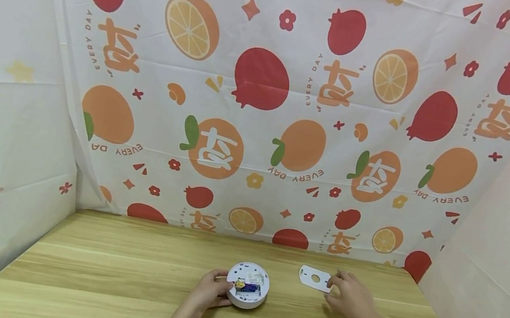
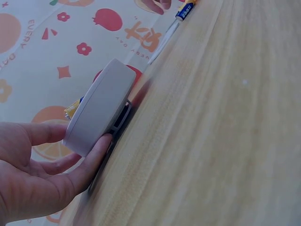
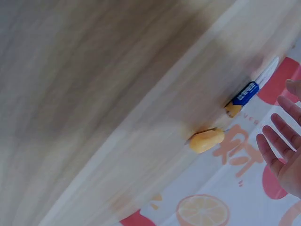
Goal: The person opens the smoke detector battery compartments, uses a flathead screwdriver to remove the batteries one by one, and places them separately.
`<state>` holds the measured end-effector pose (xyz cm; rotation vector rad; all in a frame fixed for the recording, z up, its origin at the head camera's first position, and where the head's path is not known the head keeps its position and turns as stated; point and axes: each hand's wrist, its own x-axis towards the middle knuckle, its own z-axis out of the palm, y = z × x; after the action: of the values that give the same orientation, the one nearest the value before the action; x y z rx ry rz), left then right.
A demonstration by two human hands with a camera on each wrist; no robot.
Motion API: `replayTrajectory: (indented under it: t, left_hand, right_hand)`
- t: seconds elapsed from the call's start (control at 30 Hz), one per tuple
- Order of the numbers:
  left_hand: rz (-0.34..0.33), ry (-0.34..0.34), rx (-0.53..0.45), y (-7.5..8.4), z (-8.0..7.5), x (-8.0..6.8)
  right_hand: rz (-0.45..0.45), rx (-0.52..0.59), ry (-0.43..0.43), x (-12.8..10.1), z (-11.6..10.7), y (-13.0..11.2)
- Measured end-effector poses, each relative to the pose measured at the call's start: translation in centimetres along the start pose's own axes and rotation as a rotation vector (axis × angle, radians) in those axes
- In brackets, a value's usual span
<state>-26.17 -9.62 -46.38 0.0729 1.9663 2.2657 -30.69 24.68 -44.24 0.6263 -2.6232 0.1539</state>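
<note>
In the head view my left hand (image 1: 209, 289) grips the side of a round white smoke detector (image 1: 250, 304). Its back faces up and shows a blue and yellow battery (image 1: 250, 288) in a recess. The left wrist view shows fingers and thumb around the white housing (image 2: 100, 107), close above the tabletop. My right hand (image 1: 353, 299) is over the right end of a flat white mounting plate (image 1: 308, 278) with a hole in its middle. In the right wrist view the fingers are spread, with nothing between them. Near them lies another blue and yellow battery (image 3: 245, 95).
A yellow-orange object (image 3: 207, 140) lies beside that battery, its kind unclear. The wood-grain table (image 1: 122, 271) ends at a fruit-printed cloth (image 1: 255, 153) behind. Pale cloths hang on the left (image 1: 18, 66) and right (image 1: 493, 241).
</note>
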Motion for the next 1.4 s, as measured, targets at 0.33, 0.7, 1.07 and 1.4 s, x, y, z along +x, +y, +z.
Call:
replayTrajectory:
  t: [0.33, 0.7, 1.07, 1.4]
  left_hand:
    - [-0.002, -0.003, -0.010, 0.0, 0.0, 0.0]
    - [0.000, -0.009, -0.010, 0.0, -0.1, 0.1]
    - [0.041, -0.026, -0.017, -0.7, -0.3, 0.3]
    - [0.019, -0.013, -0.011, -0.4, -0.1, 0.2]
  right_hand:
    - [-0.129, 0.019, 0.045, 1.1, -0.8, -2.6]
    - [-0.255, -0.018, 0.118, 2.4, -1.0, -5.3]
    - [-0.253, 0.040, 0.035, 3.3, -1.2, -8.2]
    - [-0.277, 0.097, 0.036, 4.0, 0.0, -9.9]
